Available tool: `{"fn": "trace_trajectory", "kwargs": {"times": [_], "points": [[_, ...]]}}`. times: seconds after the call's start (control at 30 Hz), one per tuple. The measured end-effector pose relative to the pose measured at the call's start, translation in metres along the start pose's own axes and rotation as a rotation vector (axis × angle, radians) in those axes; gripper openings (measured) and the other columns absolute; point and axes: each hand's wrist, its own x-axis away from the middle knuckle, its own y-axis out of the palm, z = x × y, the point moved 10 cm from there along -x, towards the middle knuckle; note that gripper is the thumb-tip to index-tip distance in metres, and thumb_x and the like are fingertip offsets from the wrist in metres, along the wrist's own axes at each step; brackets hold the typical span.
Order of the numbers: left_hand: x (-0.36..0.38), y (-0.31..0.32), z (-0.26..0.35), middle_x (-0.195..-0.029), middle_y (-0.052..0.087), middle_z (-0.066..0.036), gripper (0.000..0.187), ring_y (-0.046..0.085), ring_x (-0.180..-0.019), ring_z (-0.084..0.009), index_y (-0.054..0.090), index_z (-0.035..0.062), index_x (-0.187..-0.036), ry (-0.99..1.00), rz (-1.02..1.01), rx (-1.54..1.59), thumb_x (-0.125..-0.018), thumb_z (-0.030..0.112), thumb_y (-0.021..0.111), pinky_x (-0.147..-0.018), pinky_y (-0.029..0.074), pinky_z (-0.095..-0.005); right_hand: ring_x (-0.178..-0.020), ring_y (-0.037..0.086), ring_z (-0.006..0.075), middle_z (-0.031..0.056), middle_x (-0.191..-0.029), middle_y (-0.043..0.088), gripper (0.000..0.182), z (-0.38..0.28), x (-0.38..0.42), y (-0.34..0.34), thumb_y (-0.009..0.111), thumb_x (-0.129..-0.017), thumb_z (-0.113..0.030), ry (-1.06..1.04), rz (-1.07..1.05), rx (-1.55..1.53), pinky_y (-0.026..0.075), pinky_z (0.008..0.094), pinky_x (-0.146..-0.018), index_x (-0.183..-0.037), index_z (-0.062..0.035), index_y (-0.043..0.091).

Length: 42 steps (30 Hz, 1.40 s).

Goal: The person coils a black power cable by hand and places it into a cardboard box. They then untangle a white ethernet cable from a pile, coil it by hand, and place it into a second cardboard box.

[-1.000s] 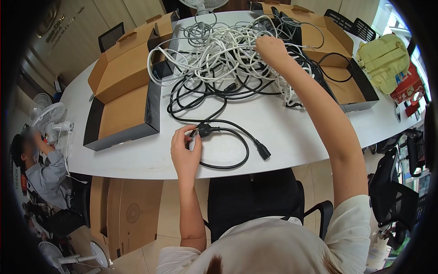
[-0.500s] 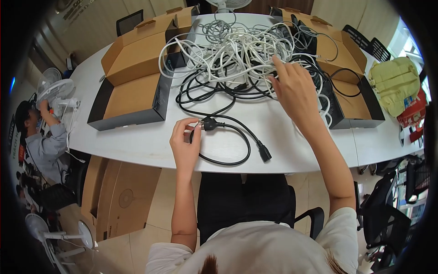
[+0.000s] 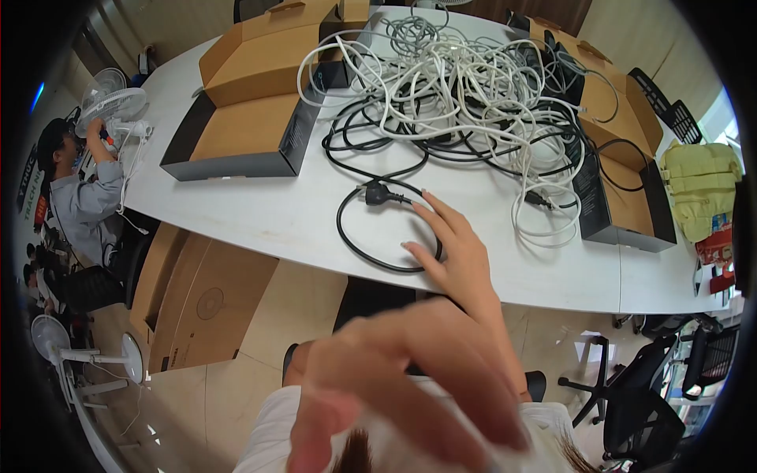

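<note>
From the head camera, I am laying my right hand palm down on the white oval desk. Its grip is standing wide open, fingers spread and closing on nothing. The black rubber power cable is curling in a loop just left of this hand. The loop's right side is running under my fingers, so I am touching it there. The cable's black plug is lying a little up and left of my fingertips, apart from them.

My left hand is hanging very close to the lens, large and blurred. Its grip is looking open too, with the fingers apart and nothing in it.

Beyond the plug, a big tangle of white and black cords is covering the middle of the desk. It is sitting between an open brown cardboard box with black sides on the left and another such box on the right.
</note>
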Motion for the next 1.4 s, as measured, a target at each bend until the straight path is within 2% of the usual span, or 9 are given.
{"fn": "trace_trajectory", "kwargs": {"times": [0.17,0.23,0.33,0.47,0.57,0.8,1.0,1.17,1.4], "points": [[-0.013,0.041,-0.004,-0.091,0.058,-0.011,0.045,0.054,-0.080,-0.0146,0.061,0.0060,-0.096,0.448,0.041,0.325,-0.094,0.046,0.041,-0.073,0.050,-0.0241,-0.096,0.056,0.0258,0.0112,-0.127,0.051,0.032,0.004,0.004,-0.002,0.067,-0.077,-0.018,-0.047,0.023,0.047,0.046,0.0345,-0.077,-0.104,-0.0014,0.061],[-0.004,0.041,-0.010,-0.088,0.056,-0.012,0.048,0.054,-0.077,-0.0148,0.061,0.0047,-0.094,0.398,0.208,0.441,-0.093,0.048,0.041,-0.073,0.050,-0.0249,-0.097,0.056,0.0257,0.0111,-0.127,0.051,0.031,0.002,0.005,0.000,0.066,-0.077,-0.018,-0.052,0.005,0.087,0.046,0.0339,-0.078,-0.103,-0.0016,0.061],[0.013,0.048,-0.015,-0.087,0.055,-0.011,0.048,0.055,-0.078,-0.0155,0.061,0.0038,-0.093,0.046,0.379,0.560,-0.092,0.048,0.043,-0.075,0.050,-0.0275,-0.098,0.056,0.0253,0.0107,-0.127,0.051,0.029,0.004,0.006,0.000,0.065,-0.078,-0.018,-0.031,0.008,0.081,0.045,0.0335,-0.078,-0.102,-0.0018,0.061],[-0.007,0.040,-0.013,-0.089,0.054,-0.009,0.045,0.055,-0.081,-0.0159,0.062,0.0063,-0.092,0.138,-0.091,0.542,-0.091,0.049,0.045,-0.078,0.050,-0.0289,-0.098,0.055,0.0253,0.0106,-0.127,0.051,0.028,0.002,0.006,-0.001,0.065,-0.079,-0.019,-0.058,0.015,0.102,0.045,0.0335,-0.077,-0.101,-0.0020,0.061],[-0.011,0.032,-0.014,-0.096,0.055,-0.009,0.025,0.054,-0.089,-0.0226,0.060,0.0124,-0.097,0.191,-0.262,0.380,-0.091,0.035,0.051,-0.084,0.046,-0.0372,-0.098,0.055,0.0251,0.0103,-0.127,0.051,0.028,0.004,0.007,-0.001,0.064,-0.079,-0.019,-0.043,0.014,0.066,0.045,0.0332,-0.077,-0.101,-0.0021,0.061],[-0.007,-0.004,-0.041,-0.089,0.060,-0.010,0.030,0.057,-0.085,-0.0275,0.062,0.0068,-0.085,-0.129,0.041,-0.171,-0.088,0.036,0.057,-0.076,0.045,-0.0389,-0.098,0.054,0.0251,0.0101,-0.126,0.051,0.031,0.006,0.007,-0.008,0.065,-0.078,-0.018,-0.003,0.043,0.072,0.043,0.0339,-0.079,-0.105,-0.0032,0.060],[0.039,-0.104,-0.044,-0.101,0.060,-0.013,0.023,0.058,-0.095,-0.0252,0.060,-0.0002,-0.095,-0.146,0.319,-1.537,-0.073,0.001,0.064,-0.084,0.045,-0.0330,-0.083,0.050,0.0231,0.0051,-0.097,0.055,0.043,0.021,0.010,-0.016,0.071,-0.071,-0.019,0.166,0.129,0.178,0.039,0.0339,-0.070,-0.111,-0.0059,0.059],[0.085,-0.194,-0.044,-0.104,0.059,-0.013,0.023,0.057,-0.097,-0.0299,0.059,-0.0011,-0.099,-0.298,0.628,-1.422,-0.077,0.002,0.064,-0.083,0.044,-0.0348,-0.075,0.052,0.0235,0.0071,-0.087,0.057,0.034,0.032,0.009,-0.011,0.062,-0.070,-0.003,0.176,0.101,-0.018,0.039,0.0335,-0.069,-0.104,-0.0037,0.061],[0.080,-0.179,-0.062,-0.109,0.058,-0.011,0.031,0.057,-0.098,-0.0283,0.057,0.0014,-0.106,-0.423,0.441,-1.625,-0.079,0.014,0.065,-0.086,0.042,-0.0365,-0.071,0.053,0.0246,0.0084,-0.084,0.055,0.038,0.028,0.008,-0.011,0.061,-0.067,-0.001,0.208,0.061,-0.149,0.043,0.0336,-0.067,-0.106,-0.0022,0.060]]}}
